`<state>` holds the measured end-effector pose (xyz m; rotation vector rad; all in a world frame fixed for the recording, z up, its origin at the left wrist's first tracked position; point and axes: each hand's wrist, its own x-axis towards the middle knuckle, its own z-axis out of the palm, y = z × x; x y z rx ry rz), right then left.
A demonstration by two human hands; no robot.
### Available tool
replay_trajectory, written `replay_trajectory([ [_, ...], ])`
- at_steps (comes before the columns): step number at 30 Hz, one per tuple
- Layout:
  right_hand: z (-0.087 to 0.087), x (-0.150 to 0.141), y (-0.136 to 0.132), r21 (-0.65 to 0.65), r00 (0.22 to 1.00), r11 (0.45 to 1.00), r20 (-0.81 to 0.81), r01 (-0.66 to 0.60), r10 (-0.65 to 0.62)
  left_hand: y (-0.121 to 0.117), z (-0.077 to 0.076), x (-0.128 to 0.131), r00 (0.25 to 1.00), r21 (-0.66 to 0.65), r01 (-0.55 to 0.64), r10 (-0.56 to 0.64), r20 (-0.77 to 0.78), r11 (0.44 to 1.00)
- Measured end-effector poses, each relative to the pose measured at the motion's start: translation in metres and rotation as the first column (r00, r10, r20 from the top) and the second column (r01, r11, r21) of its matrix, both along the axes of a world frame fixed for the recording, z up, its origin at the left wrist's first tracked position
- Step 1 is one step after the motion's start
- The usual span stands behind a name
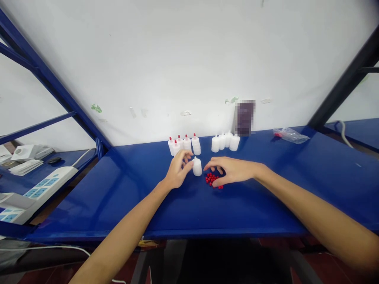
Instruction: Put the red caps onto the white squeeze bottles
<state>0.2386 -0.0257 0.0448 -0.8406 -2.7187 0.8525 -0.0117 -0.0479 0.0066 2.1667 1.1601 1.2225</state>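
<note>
A white squeeze bottle (197,167) with a bare nozzle stands upright between my two hands. My left hand (179,169) is just left of it, fingers curved and apart, the thumb tip at the bottle's edge; whether it touches is unclear. Over a small pile of red caps (211,179), my right hand (229,169) hovers with thumb and fingers spread, nothing visible between them. Behind my left hand stand several red-capped white bottles (196,145). Farther right is a group of white bottles without red caps (233,142).
Everything stands on a blue table (130,189) against a white wall. A clear plastic bag (291,135) with something red in it lies at the back right. Beyond the blue frame at left are a power strip (44,189) and a dark mouse (54,160).
</note>
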Motion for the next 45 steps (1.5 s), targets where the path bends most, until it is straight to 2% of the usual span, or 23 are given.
replay_trajectory([
  [2,-0.001,-0.002,-0.004,0.045,1.0,0.999,0.028,-0.001,-0.001,0.0,-0.001,0.005,0.991,-0.018,0.102,-0.103,-0.081,0.995],
  [4,-0.004,-0.004,-0.007,0.061,0.999,0.998,0.05,0.005,-0.008,0.001,-0.003,0.008,0.981,-0.044,0.145,-0.149,-0.126,0.989],
  [11,-0.001,-0.006,-0.012,0.087,0.994,0.996,0.102,0.026,-0.035,0.01,0.0,-0.002,0.951,-0.215,0.274,-0.297,-0.088,0.938],
  [15,-0.001,-0.004,-0.005,0.074,0.999,0.997,0.045,0.026,-0.029,0.011,0.002,-0.007,0.956,-0.203,0.264,-0.284,-0.071,0.943],
  [20,-0.007,-0.002,0.005,0.023,0.999,0.999,-0.023,-0.038,0.039,0.011,0.001,-0.005,0.977,-0.138,0.156,-0.173,-0.123,0.978],
  [29,-0.016,-0.006,0.01,0.07,0.999,0.997,-0.033,-0.023,0.025,0.007,0.0,0.002,0.984,-0.202,0.113,-0.138,-0.111,0.973],
  [35,-0.015,-0.005,0.011,0.123,0.997,0.992,-0.073,0.037,-0.028,0.01,-0.008,0.003,0.983,-0.29,0.186,-0.18,0.047,0.939],
  [40,-0.014,-0.005,0.011,0.108,0.998,0.993,-0.056,0.037,-0.031,0.015,-0.01,0.002,0.962,-0.329,0.218,-0.146,0.229,0.919],
  [43,-0.017,-0.005,0.013,0.123,0.999,0.992,-0.039,0.021,-0.016,0.013,-0.008,0.003,0.953,-0.307,0.233,-0.153,0.263,0.923],
  [45,-0.019,-0.005,0.014,0.137,0.999,0.99,-0.042,0.013,-0.008,0.01,-0.007,0.004,0.963,-0.285,0.2,-0.136,0.231,0.937],
])
